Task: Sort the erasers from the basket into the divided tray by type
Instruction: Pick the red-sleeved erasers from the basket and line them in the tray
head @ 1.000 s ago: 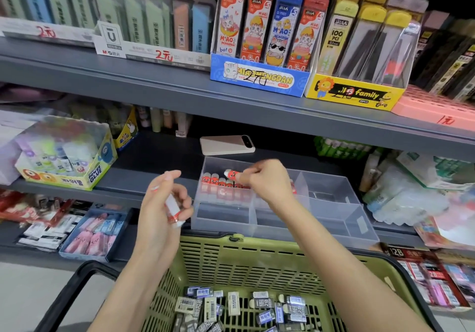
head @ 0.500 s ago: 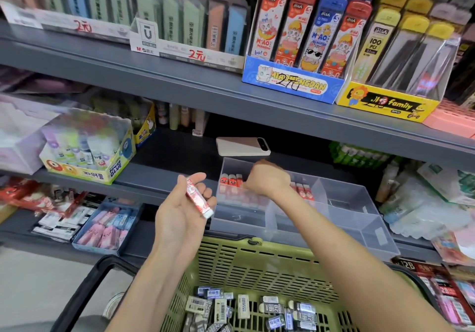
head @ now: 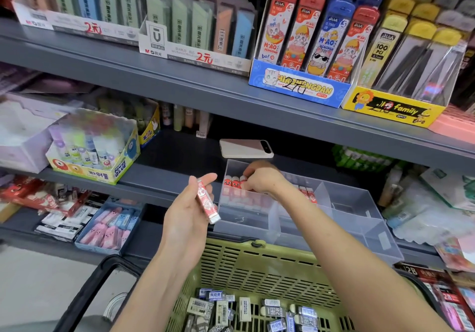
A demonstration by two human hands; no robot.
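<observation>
Red erasers (head: 232, 181) were lined in the rear-left compartment of the divided tray (head: 354, 203), the right hand (head: 262, 178) curled over them, grip not discernible. Another red eraser (head: 206, 200) was held by the left hand (head: 186, 214); placing seemed underway, a hand-over needed next.

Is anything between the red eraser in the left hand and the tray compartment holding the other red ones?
Yes: the right hand is in that back-left compartment of the divided tray, over the row of red erasers. The left hand holds its red eraser just left of the tray; nothing else intervenes.
</observation>
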